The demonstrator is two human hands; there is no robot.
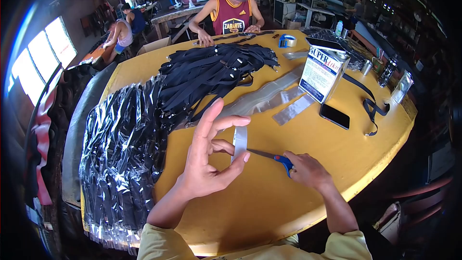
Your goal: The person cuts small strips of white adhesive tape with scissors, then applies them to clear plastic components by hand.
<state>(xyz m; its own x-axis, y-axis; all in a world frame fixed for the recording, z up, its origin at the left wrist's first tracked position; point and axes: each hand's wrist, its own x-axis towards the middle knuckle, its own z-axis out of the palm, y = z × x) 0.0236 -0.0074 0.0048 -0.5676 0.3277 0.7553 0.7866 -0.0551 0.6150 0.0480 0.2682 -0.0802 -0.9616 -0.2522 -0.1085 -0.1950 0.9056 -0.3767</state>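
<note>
My left hand (pixel 202 151) is raised over the table with one finger pointing up. Its thumb and other fingers close around a roll of whitish tape (pixel 240 140), seen nearly edge-on. To the right, my right hand (pixel 310 169) grips a pair of scissors (pixel 280 159) by the blue and red handles. The dark blades point left, and their tips overlap the tape's edge in this view. Beyond my left hand lies a heap of black straps (pixel 216 70) with metal fittings. Nearer on the left, more black straps in shiny clear plastic bags (pixel 125 163) form a stack.
On the yellow table (pixel 269 216) stand a contact cement can (pixel 322 72) and a tape dispenser (pixel 287 41). A phone (pixel 335 116), a black strap (pixel 370 106) and clear plastic sleeves (pixel 293 110) lie to the right. Across the table a person (pixel 233 12) handles straps.
</note>
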